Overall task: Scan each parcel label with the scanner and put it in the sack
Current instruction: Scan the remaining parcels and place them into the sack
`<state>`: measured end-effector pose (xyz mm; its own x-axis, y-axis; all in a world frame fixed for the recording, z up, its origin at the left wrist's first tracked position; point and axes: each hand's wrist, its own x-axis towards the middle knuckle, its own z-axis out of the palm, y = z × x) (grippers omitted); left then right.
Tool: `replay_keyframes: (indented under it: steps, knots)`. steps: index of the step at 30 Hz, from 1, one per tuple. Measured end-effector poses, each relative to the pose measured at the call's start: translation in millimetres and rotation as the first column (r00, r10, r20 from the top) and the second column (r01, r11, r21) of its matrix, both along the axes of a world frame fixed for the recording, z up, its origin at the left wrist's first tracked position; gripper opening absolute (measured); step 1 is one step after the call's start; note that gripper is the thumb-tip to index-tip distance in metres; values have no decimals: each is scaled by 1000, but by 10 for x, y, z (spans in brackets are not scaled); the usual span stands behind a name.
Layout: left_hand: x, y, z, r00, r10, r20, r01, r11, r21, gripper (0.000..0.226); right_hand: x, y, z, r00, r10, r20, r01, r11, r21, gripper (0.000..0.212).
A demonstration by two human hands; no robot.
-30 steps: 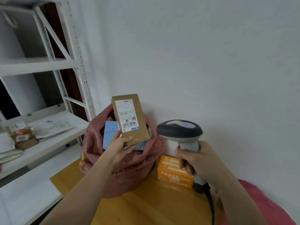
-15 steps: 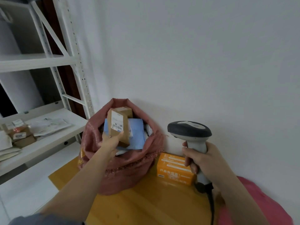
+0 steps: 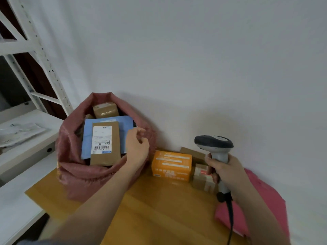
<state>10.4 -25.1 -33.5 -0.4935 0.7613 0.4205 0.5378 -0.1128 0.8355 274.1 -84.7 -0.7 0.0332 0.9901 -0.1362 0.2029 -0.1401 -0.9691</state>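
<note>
A dusty-red sack (image 3: 85, 175) stands open on the wooden table (image 3: 159, 209) against the wall. Inside it a brown parcel (image 3: 105, 144) with a white barcode label lies face up on a blue mailer (image 3: 123, 124), with another brown box (image 3: 105, 109) behind. My left hand (image 3: 137, 147) hovers at the sack's right rim, fingers loosely curled, holding nothing. My right hand (image 3: 224, 171) grips the handle of a grey-and-black scanner (image 3: 214, 144), held upright. An orange box (image 3: 171, 166) and a small brown parcel (image 3: 202, 176) sit on the table between the hands.
White metal shelving (image 3: 35, 71) stands at the left, with a grey mailer (image 3: 19, 131) on one shelf. A pink bag (image 3: 269, 202) lies at the table's right end. The scanner's black cable (image 3: 230, 218) runs down toward me. A flat brown parcel (image 3: 192, 152) leans behind the orange box.
My left hand carried the labelled brown parcel from in front of the scanner into the sack and let go of it. It now hovers empty at the rim. The scanner hand stayed put.
</note>
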Motion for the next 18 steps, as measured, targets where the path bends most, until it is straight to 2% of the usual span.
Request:
replay_keyframes:
  steps: [6,11,14,18]
  knots:
    - [617,331,-367,987,-149,-54,140,979,-150,24,467,180,-260,999,-26,36,29,998,-62,11]
    - [856,509,-827,971,-236,-35,206,905,-373,19,700,367,-481,998,-64,28,66,992,-107,14]
    - [857,673,-1076,944,-329,16,282,784,-553,31,687,468,-557,999,-39,-6,38,991,-131,16]
    - [790,971,-1369,883,-470,-3,306,580,-755,56,605,625,-650,999,-52,15,54,986,-159,17]
